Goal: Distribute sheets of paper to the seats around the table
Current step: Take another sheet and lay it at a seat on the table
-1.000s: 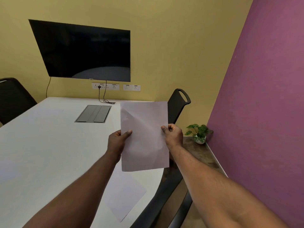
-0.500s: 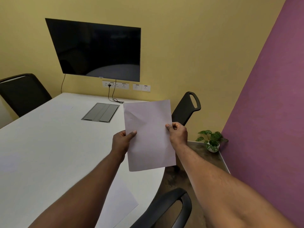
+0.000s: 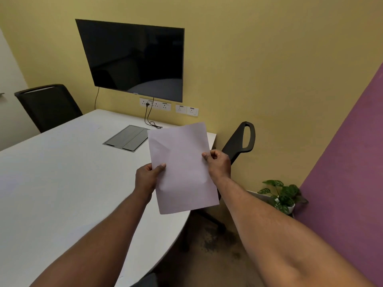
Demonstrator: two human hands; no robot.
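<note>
I hold white sheets of paper (image 3: 182, 168) upright in front of me, above the right edge of the white table (image 3: 62, 183). My left hand (image 3: 147, 177) pinches the left edge with the thumb on the front. My right hand (image 3: 217, 162) pinches the right edge, fingers curled. Whether it is one sheet or several I cannot tell. A black chair (image 3: 240, 141) stands at the table's far right corner, just behind the paper. Another black chair (image 3: 47, 104) stands at the far left side.
A dark screen (image 3: 134, 59) hangs on the yellow wall above sockets (image 3: 167, 106) with a cable. A grey cable hatch (image 3: 126, 137) is set into the tabletop. A potted plant (image 3: 281, 195) sits on a low ledge by the purple wall (image 3: 352, 162).
The view has swung right and forward along the table. The sheet lying on the near table and the near chair have left the view. Both hands keep the same hold on the paper.
</note>
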